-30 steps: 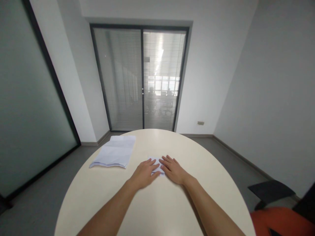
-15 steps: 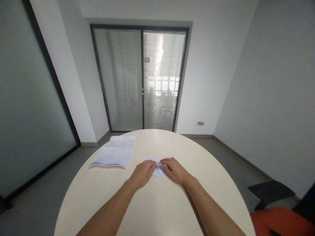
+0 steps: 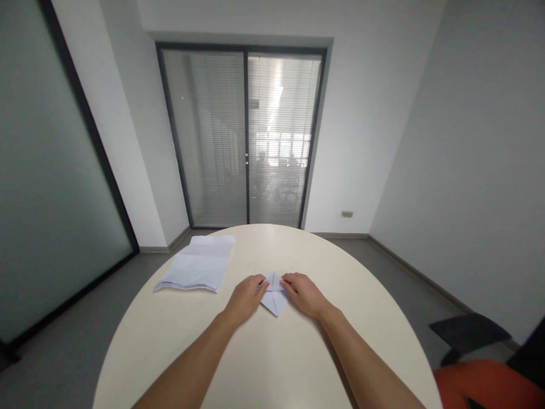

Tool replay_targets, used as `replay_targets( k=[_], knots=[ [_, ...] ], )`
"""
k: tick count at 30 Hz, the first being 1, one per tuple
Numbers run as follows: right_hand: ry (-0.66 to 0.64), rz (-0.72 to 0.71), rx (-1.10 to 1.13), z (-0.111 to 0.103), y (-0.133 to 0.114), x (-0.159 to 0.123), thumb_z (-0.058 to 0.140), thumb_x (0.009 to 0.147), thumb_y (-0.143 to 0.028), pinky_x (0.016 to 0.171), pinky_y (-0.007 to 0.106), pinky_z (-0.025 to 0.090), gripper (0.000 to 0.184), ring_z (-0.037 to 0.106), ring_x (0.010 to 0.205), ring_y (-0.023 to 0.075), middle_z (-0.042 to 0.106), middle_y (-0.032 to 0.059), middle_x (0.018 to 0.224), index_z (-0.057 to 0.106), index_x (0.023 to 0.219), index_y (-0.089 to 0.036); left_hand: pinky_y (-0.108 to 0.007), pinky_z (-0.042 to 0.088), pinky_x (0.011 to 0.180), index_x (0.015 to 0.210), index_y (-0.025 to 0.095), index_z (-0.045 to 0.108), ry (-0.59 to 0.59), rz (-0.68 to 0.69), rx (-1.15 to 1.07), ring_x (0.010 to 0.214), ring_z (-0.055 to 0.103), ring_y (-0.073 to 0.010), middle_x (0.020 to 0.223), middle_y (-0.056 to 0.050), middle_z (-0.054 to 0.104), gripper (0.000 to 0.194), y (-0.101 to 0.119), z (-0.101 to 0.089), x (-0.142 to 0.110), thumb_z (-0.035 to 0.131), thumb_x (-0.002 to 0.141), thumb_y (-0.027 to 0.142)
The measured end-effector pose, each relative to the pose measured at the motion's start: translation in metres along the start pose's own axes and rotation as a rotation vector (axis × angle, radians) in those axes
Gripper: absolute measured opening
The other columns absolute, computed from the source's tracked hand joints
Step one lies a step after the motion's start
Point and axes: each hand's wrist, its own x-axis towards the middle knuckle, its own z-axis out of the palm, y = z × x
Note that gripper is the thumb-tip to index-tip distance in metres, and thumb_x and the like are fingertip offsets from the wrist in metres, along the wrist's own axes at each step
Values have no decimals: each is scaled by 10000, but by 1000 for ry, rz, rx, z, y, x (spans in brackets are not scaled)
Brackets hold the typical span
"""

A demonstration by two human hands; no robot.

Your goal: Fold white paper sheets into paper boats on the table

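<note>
A small folded white paper (image 3: pixel 273 295) lies on the round cream table (image 3: pixel 272 363), its point aimed toward me. My left hand (image 3: pixel 246 296) pinches its left edge with curled fingers. On the other side, my right hand (image 3: pixel 304 293) grips the right edge, fingers also curled. Both hands rest on the tabletop with the paper showing between them.
A stack of creased white sheets (image 3: pixel 198 264) lies at the table's far left. Beyond the table are glass sliding doors with blinds (image 3: pixel 244 136). A dark chair (image 3: pixel 468 329) and an orange seat (image 3: pixel 489 386) sit at the lower right.
Both hands lay flat over the paper a second ago. They have since curled, taken its edges and drawn slightly apart, so the folded shape now shows between them.
</note>
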Motion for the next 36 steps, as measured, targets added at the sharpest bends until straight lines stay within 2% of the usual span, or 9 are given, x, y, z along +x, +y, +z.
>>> replay_targets(
  k=[4, 7, 10, 13, 17, 21, 28, 33, 36],
  knots=[
    [12, 13, 38, 1, 2, 0, 387, 1016, -322, 763, 285, 416, 329, 619, 817, 185, 700, 54, 846, 666, 902, -190, -299, 452, 822, 914, 194, 652, 25, 61, -65, 895, 601, -192, 933, -52, 666, 193, -4, 1, 1, 486, 953, 285],
    [30, 37, 91, 1, 5, -2, 500, 952, -304, 816, 303, 443, 231, 637, 881, 200, 725, 65, 946, 689, 1029, -195, -316, 458, 914, 999, 203, 699, -52, 104, -124, 977, 603, -196, 998, -58, 684, 196, -8, 2, 1, 522, 917, 217],
    [31, 9, 155, 1, 6, -4, 596, 841, -204, 893, 328, 459, 352, 640, 976, 216, 724, 76, 1080, 677, 1183, -207, -331, 431, 1020, 1091, 239, 728, -121, 151, -153, 1094, 584, -194, 1125, -54, 685, 298, -11, 3, -1, 534, 885, 145],
    [-23, -88, 195, 0, 6, -5, 559, 815, -127, 969, 345, 449, 420, 625, 1060, 217, 715, 61, 1149, 708, 1187, -251, -365, 392, 1086, 1103, 269, 745, -109, 156, -62, 1197, 531, -212, 1245, -57, 636, 351, -12, 3, -2, 555, 852, 114],
    [-57, -106, 189, 0, 7, -5, 526, 840, -119, 987, 346, 450, 385, 627, 1067, 213, 721, 66, 1141, 754, 1116, -258, -333, 445, 1007, 1146, 242, 725, -95, 70, 21, 1101, 594, -207, 1144, -58, 690, 348, -10, -3, -3, 544, 869, 135],
    [-47, -81, 177, 2, 11, -4, 528, 868, -149, 970, 334, 452, 329, 629, 1057, 213, 718, 75, 1147, 751, 1096, -228, -301, 471, 926, 1037, 224, 747, -112, 4, 23, 1000, 657, -205, 1062, -46, 743, 240, -8, -9, -1, 554, 895, 208],
    [-5, 80, 75, 5, 12, -2, 423, 990, -327, 789, 301, 437, 309, 621, 875, 211, 716, 87, 924, 695, 989, -180, -297, 469, 834, 1043, 223, 737, -23, -58, 104, 955, 648, -218, 986, -67, 732, 263, -7, -10, -1, 503, 952, 300],
    [2, 96, 136, 5, 12, -1, 394, 998, -326, 785, 302, 438, 323, 635, 886, 211, 718, 90, 966, 681, 1056, -188, -290, 461, 832, 1022, 210, 730, -13, -107, 124, 936, 643, -208, 960, -76, 717, 286, -10, -6, 0, 461, 974, 293],
    [18, 125, 149, 8, 13, -1, 409, 988, -311, 811, 319, 450, 333, 643, 902, 220, 721, 95, 989, 652, 1182, -193, -289, 458, 843, 1042, 204, 717, 5, -127, 130, 935, 635, -204, 963, -81, 705, 263, -9, -4, -1, 476, 968, 277]
  ],
)
